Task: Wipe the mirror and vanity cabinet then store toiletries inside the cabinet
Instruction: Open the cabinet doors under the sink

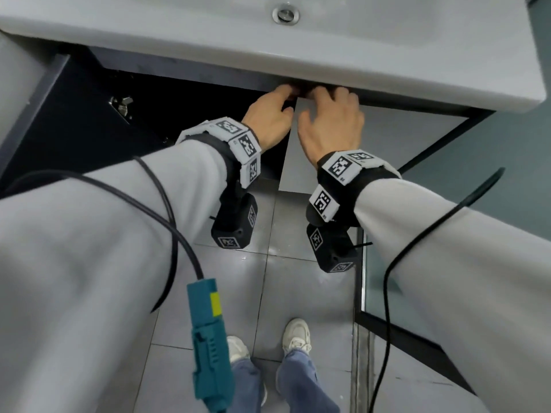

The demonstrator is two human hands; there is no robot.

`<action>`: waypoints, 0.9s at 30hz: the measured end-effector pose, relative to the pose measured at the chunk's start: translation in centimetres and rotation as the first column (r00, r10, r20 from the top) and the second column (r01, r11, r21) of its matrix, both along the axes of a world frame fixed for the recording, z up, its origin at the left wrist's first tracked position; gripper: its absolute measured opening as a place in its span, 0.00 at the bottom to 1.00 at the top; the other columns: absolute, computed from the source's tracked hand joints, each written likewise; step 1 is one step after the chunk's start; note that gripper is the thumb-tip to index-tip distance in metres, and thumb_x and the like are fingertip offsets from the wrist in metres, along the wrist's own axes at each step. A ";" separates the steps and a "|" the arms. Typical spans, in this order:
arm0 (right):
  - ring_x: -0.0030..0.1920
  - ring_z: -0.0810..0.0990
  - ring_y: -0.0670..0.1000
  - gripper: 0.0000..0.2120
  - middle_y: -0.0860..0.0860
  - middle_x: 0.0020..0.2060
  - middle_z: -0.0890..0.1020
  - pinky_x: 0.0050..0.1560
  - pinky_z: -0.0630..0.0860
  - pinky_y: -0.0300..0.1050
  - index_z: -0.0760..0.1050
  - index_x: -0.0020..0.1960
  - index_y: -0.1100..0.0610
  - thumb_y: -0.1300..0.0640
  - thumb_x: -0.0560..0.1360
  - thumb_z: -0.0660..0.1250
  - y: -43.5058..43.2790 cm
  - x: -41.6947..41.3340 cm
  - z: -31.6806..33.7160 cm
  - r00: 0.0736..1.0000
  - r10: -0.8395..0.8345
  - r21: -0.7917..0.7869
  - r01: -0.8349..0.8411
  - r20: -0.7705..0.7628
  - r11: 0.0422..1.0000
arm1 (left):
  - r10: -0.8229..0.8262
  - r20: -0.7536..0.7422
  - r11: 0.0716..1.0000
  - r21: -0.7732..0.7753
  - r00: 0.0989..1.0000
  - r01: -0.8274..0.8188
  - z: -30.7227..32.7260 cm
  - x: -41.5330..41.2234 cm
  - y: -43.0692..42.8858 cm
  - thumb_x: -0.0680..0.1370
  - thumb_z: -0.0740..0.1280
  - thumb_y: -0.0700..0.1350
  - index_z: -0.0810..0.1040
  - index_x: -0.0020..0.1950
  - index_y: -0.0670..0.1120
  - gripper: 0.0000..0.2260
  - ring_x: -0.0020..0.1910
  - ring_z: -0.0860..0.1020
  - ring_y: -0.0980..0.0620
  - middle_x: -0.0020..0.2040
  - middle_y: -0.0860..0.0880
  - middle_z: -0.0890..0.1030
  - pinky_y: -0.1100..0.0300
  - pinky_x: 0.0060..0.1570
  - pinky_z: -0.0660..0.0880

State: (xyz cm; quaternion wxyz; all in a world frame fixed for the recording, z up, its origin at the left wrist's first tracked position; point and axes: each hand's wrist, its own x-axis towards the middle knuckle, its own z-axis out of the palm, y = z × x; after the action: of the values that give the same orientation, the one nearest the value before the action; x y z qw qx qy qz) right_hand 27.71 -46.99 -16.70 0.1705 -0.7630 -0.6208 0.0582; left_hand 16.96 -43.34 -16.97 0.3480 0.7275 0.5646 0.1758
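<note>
Reaching left hand [269,122] and right hand [331,125] beneath basin [208,53].

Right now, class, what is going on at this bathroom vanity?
A person stands at the vanity cabinet, both hands up under the front rim of the basin. The left door hangs open on a dark inside; the grey right door looks closed or nearly so. The left hand and right hand meet at that door's top inner corner, fingertips hidden. No cloth or toiletries show.
</note>
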 end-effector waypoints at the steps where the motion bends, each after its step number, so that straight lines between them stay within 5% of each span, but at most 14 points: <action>1: 0.61 0.69 0.55 0.16 0.54 0.58 0.74 0.58 0.65 0.47 0.73 0.61 0.52 0.50 0.77 0.56 0.0 -0.1 0.0 0.999 -0.035 0.029 0.035 -0.008 0.999 | 0.030 0.036 1.000 -0.003 0.999 -0.030 0.0 0.0 0.1 0.78 0.57 0.38 0.72 0.65 0.43 0.16 0.63 0.74 0.48 0.64 0.45 0.76 0.60 0.64 0.69; 3: 0.59 0.70 0.54 0.16 0.52 0.55 0.77 0.56 0.65 0.46 0.77 0.52 0.52 0.47 0.77 0.55 -0.2 -0.3 -0.1 0.992 -0.121 0.078 0.124 -0.038 0.989 | 0.063 0.081 0.998 -0.025 0.995 -0.061 0.3 -0.1 0.0 0.76 0.60 0.40 0.77 0.48 0.46 0.06 0.51 0.78 0.47 0.50 0.44 0.81 0.59 0.55 0.73; 6: 0.55 0.72 0.54 0.18 0.50 0.49 0.79 0.52 0.64 0.48 0.79 0.42 0.52 0.43 0.77 0.56 -1.2 0.0 -0.1 0.964 -0.243 0.089 0.253 -0.105 0.963 | 0.034 0.170 0.990 -0.143 0.985 -0.009 0.7 -0.3 -1.0 0.75 0.64 0.41 0.72 0.35 0.49 0.09 0.46 0.82 0.43 0.43 0.40 0.83 0.53 0.56 0.78; 13: 0.52 0.74 0.54 0.16 0.50 0.38 0.81 0.48 0.63 0.49 0.78 0.35 0.53 0.47 0.74 0.57 -6.2 1.8 -1.1 0.915 -0.390 0.081 0.399 -0.107 0.913 | -0.079 0.307 0.862 -0.457 0.949 0.219 0.9 1.3 -5.6 0.73 0.63 0.28 0.77 0.47 0.33 0.06 0.37 0.80 0.47 0.39 0.40 0.79 0.64 0.42 0.81; 17: 0.52 0.75 0.54 0.18 0.51 0.36 0.81 0.43 0.66 0.48 0.81 0.40 0.56 0.49 0.73 0.56 -7.8 3.1 -0.8 0.867 -0.493 0.032 0.496 -0.070 0.868 | -0.138 0.344 0.783 -0.536 0.929 0.315 1.3 3.5 -7.8 0.73 0.60 0.26 0.75 0.39 0.36 0.08 0.30 0.82 0.54 0.36 0.39 0.78 0.63 0.41 0.82; 21: 0.52 0.74 0.56 0.15 0.54 0.33 0.74 0.37 0.61 0.45 0.80 0.41 0.58 0.52 0.73 0.58 -10.3 5.5 -1.1 0.855 -0.517 -0.003 0.517 -0.037 0.856 | -0.263 0.306 0.771 -0.504 0.915 0.390 0.5 5.8 -9.8 0.76 0.59 0.28 0.75 0.40 0.37 0.08 0.34 0.82 0.51 0.40 0.37 0.80 0.62 0.44 0.81; 24: 0.49 0.74 0.57 0.14 0.51 0.29 0.64 0.36 0.61 0.45 0.79 0.39 0.59 0.53 0.73 0.58 -12.3 7.6 -1.1 0.874 -0.486 -0.007 0.487 0.010 0.874 | -0.348 0.092 0.881 -0.309 0.933 0.359 -1.1 6.6 -10.4 0.78 0.62 0.38 0.75 0.52 0.37 0.06 0.41 0.79 0.49 0.47 0.40 0.80 0.67 0.44 0.76; 27: 0.43 0.72 0.57 0.14 0.50 0.26 0.60 0.36 0.61 0.45 0.77 0.36 0.60 0.54 0.73 0.58 -13.7 9.7 -1.2 0.920 -0.387 -0.022 0.389 0.066 0.921 | -0.329 -0.004 0.921 -0.220 0.944 0.320 -1.9 5.9 -10.2 0.78 0.64 0.47 0.70 0.61 0.45 0.13 0.50 0.79 0.48 0.53 0.45 0.78 0.58 0.50 0.76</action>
State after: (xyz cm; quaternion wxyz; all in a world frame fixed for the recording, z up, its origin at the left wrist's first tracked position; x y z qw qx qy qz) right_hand 37.39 -60.73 -17.86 0.1467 -0.8751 -0.4610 0.0111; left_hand 22.91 -53.49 -18.90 0.4375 0.7723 0.4589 0.0383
